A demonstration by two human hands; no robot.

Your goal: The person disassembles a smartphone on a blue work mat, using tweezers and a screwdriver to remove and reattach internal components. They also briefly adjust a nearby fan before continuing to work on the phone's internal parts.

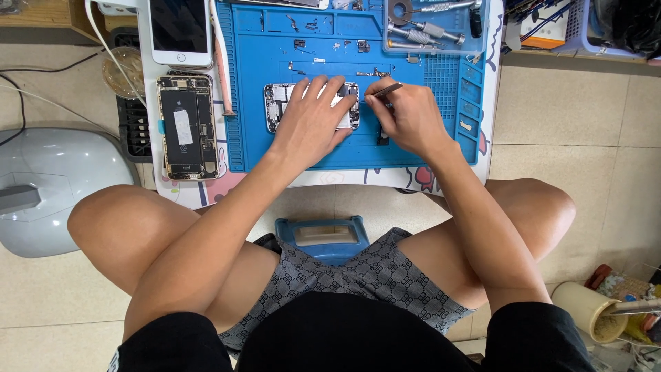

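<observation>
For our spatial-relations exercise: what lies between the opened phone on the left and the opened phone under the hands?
In the head view, between the left opened phone and the phone under the hands: a pinkish stick tool and the blue mat's edge.

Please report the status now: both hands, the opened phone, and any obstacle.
Left hand flat on opened phone, steadying it. Right hand grips tweezers, tip at the phone's right edge. Loose small parts on blue mat, none obstructing.

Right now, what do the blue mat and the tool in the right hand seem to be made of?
Blue mat: likely matte silicone or rubber, with moulded compartments and no glare. Tool in the right hand: probably metal, thin and grey with a slight shine.
</observation>
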